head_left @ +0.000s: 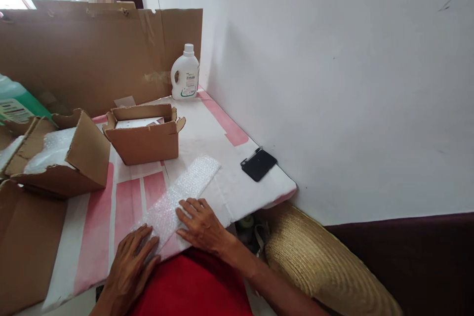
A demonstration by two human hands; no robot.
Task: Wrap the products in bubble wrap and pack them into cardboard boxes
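A strip of bubble wrap [185, 188] lies flat on the pink-and-white covered table [96, 222], running from the near edge toward the boxes. My left hand [130, 261] rests flat on the table at the strip's near left end, fingers stretched out. My right hand [200, 224] lies palm down on the strip's near right side, fingers spread. Neither hand grips anything.
An open cardboard box [144, 133] stands behind the strip. A second open box [59, 155] with bubble wrap inside sits at left. A white bottle [185, 73] stands at the back by a cardboard sheet [92, 49]. A black case [258, 164] lies near the wall. A straw hat [318, 256] sits below right.
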